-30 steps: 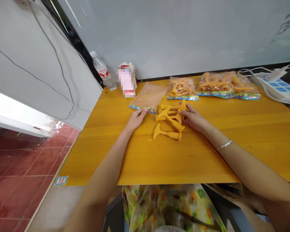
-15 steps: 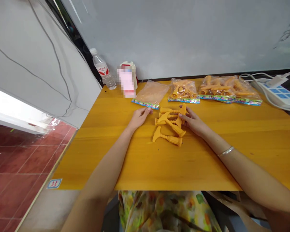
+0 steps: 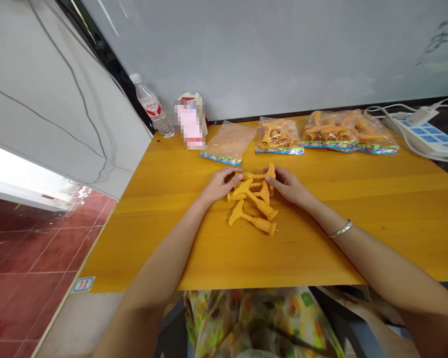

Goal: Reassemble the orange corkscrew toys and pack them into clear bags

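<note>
At centre frame, the farthest yellow T-headed piece (image 3: 260,176) lies lengthwise left-to-right between both hands: right hand (image 3: 289,188) pinches its head, left hand (image 3: 218,186) curls at its opposite end, grip unclear.

The yellow pieces (image 3: 263,224) look like matt plastic, ribbed in places. Those bags (image 3: 227,140) are thin, glossy, see-through film. The table (image 3: 313,258) shows smooth wood grain with a faint sheen; that bracelet (image 3: 341,229) looks like polished metal.
</note>
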The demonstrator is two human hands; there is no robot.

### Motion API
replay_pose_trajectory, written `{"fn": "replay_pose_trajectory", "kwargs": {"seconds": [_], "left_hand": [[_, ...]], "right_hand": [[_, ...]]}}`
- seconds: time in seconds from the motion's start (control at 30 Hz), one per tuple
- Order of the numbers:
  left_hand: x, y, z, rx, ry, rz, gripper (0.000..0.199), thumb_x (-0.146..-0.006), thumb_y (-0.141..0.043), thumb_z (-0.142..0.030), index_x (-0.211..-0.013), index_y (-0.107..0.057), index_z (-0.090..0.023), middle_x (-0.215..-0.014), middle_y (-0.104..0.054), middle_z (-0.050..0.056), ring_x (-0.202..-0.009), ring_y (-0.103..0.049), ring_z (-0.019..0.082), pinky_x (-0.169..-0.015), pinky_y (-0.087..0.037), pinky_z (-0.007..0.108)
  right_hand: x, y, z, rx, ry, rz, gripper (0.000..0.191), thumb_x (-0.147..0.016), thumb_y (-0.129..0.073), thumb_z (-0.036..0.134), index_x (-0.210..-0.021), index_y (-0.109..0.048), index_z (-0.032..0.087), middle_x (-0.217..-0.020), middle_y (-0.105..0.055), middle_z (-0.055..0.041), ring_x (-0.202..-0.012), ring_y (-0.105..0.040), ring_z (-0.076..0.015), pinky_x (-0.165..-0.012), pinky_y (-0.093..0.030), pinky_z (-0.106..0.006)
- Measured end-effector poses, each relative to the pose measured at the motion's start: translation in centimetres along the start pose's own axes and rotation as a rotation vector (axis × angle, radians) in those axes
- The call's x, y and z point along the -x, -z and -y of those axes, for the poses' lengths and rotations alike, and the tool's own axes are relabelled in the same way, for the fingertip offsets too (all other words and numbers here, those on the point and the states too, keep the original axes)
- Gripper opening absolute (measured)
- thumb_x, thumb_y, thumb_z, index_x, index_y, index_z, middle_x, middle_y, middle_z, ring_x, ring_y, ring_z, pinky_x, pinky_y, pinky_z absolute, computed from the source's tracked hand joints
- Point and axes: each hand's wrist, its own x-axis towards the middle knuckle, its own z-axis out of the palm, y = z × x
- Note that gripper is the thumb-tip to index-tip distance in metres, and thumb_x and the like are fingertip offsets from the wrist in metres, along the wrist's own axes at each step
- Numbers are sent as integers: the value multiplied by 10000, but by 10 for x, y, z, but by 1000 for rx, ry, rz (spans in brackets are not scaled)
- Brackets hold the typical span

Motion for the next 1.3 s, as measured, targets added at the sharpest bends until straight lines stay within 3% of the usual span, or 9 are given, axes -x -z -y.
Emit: {"fn": "replay_pose_trajectory", "kwargs": {"seconds": [0.07,0.13,0.27,0.47,0.63,0.77,0.93,1.13,1.3], "left_hand": [[1,0,-1,43,39,15,430,-916,-550,-534,-1120,-678,-178,-890,-696,51,-609,-588,128,-591,-480,259],[1,0,0,76,63,16,417,-905,-569,-522,-1115,-671,-177,-884,-692,45,-581,-576,118,-570,-470,253],[0,0,0,44,7,-9,373,-896,-594,-489,-1064,-691,-170,-1025,-707,76,-875,-652,183,-790,-519,299],[-1,2,-8,-62,-167,3,386,-895,-619,-510,-1106,-706,-199,-1126,-659,104,-1102,-602,231,-1027,-453,396],[7,-1,-27,-272,-290,271,574,-698,-806,-571,-1202,-695,-319,-1427,-523,93,-1356,-416,327,-1160,-303,535],[12,-8,-36,-425,-273,346,295,-785,-775,-407,-1068,-741,-330,-1516,-459,35,-1432,-308,374,-1156,-264,605],[8,-5,-33,-319,-292,218,140,-875,-681,-350,-972,-725,-259,-1431,-550,56,-1382,-405,304,-1166,-302,514],[-1,5,-28,-63,-148,-171,291,-899,-610,-462,-830,-674,-187,-1051,-670,78,-1047,-604,214,-991,-456,362],[-4,4,-20,190,75,-225,455,-871,-569,-607,-840,-685,-168,-841,-679,35,-916,-620,199,-874,-474,325]], "right_hand": [[0,0,-1,35,25,-32,459,-838,-623,573,-1104,-619,199,-1076,-666,-98,-1005,-645,-259,-933,-549,-451],[0,0,-3,64,54,-62,455,-836,-618,579,-1090,-631,202,-1126,-658,-114,-1043,-636,-273,-959,-535,-468],[-1,0,-9,98,77,-71,433,-847,-598,562,-1092,-635,207,-1141,-660,-117,-1056,-635,-282,-977,-523,-489],[-2,-1,-7,105,58,-37,386,-833,-618,533,-1050,-620,214,-1039,-675,-88,-997,-640,-270,-949,-530,-469],[-1,1,1,42,43,-15,390,-850,-602,570,-1018,-605,218,-941,-678,-59,-867,-640,-226,-857,-538,-416],[-2,4,1,18,9,-56,500,-813,-629,640,-1081,-577,221,-858,-669,-37,-772,-619,-196,-745,-524,-356],[-4,5,-6,73,-28,-97,563,-814,-629,626,-1177,-529,208,-698,-547,21,-625,-523,-156,-621,-457,-309],[-4,3,-9,79,-6,-152,570,-782,-660,570,-1197,-555,194,-921,-581,-55,-868,-583,-207,-851,-523,-397],[-3,3,-11,112,31,-199,483,-812,-648,516,-1197,-563,236,-1157,-579,-105,-1038,-565,-239,-912,-538,-430]]}}
